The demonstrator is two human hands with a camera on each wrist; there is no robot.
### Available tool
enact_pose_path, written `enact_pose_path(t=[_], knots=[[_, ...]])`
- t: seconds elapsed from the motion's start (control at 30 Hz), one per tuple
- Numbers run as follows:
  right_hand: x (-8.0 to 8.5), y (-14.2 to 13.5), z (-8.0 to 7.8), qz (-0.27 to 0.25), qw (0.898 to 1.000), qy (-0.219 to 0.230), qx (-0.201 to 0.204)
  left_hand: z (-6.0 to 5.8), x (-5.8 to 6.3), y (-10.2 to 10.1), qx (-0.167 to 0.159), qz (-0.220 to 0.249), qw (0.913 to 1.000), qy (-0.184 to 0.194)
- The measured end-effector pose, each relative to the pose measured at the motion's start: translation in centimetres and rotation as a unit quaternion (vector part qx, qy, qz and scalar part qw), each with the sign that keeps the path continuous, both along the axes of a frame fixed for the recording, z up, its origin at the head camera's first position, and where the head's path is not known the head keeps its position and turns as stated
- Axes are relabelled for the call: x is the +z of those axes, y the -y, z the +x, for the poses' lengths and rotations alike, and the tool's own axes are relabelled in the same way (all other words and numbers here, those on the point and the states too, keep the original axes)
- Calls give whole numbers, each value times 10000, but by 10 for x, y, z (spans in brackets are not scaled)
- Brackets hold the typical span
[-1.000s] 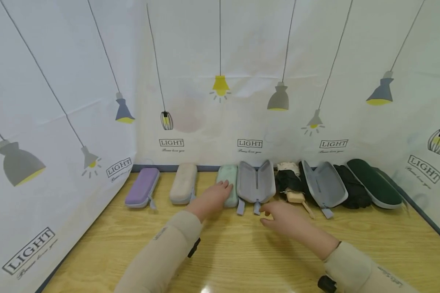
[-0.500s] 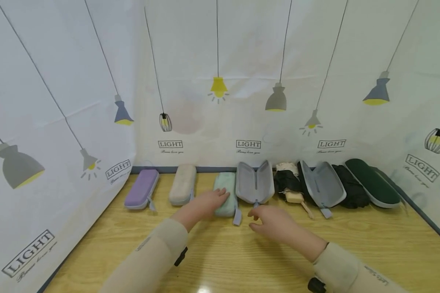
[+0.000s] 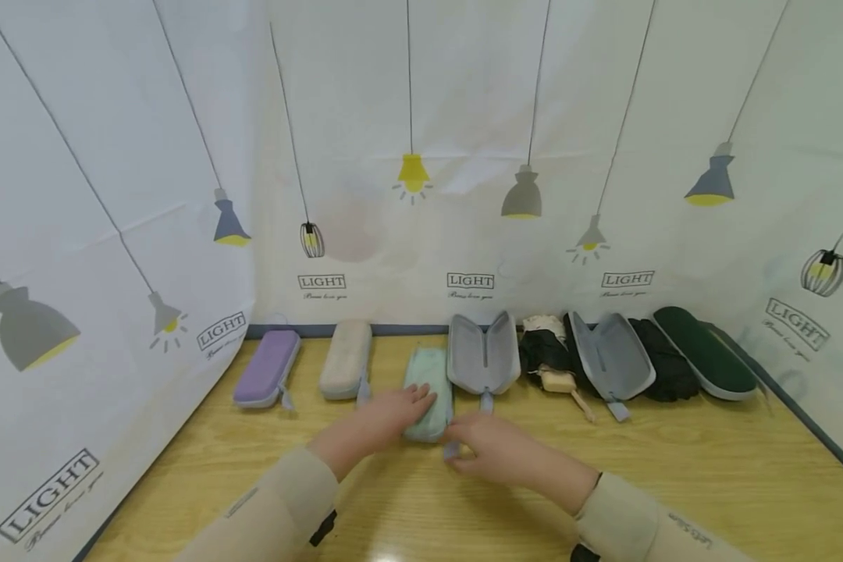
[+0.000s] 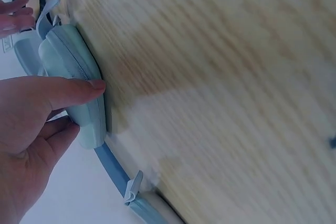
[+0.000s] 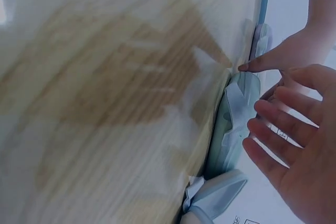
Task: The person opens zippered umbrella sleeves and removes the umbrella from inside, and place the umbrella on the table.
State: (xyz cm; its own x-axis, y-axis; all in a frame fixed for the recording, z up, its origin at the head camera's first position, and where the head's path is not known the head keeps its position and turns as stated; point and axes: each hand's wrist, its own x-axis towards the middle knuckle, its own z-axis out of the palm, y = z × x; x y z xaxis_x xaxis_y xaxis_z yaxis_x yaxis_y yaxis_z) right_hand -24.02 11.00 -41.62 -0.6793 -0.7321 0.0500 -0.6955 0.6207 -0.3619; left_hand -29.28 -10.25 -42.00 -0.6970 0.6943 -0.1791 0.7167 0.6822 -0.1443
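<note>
"Item: mint case (image 3: 428, 367). Location?"

"On the table (image 3: 400, 507), beside the open grey case (image 3: 467, 355), drawn forward since a second ago."

"Left hand (image 3: 386, 414)?"

"Gripping the mint case, thumb one side, fingers the other."

"Right hand (image 3: 492, 446)?"

"Fingers loose, holding nothing; newly arrived near the case's grey tab (image 3: 452, 450)."

"Significance?"

"My reading: mint case partly clear of its neighbour, near end accessible, both hands well placed about it."
</note>
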Motion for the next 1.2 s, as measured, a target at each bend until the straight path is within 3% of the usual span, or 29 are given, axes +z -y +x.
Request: enact_pose_path(t=[0.2,0.37,0.63,0.93,1.2], knots=[[-4,2,8,438,9947,-594,715,12,2,0,-267,87,9994,-177],[-6,-10,13,736,9884,-1051,814,20,4,0,-427,150,9986,-281],[-3,-32,17,582,9926,-1021,290,35,5,-4,-759,108,9947,-680],[-11,-27,8,633,9917,-718,-853,41,5,-11,-906,-16,9913,-954],[-16,-22,1,451,9905,-638,-1129,45,3,-21,-854,-148,9915,-974]])
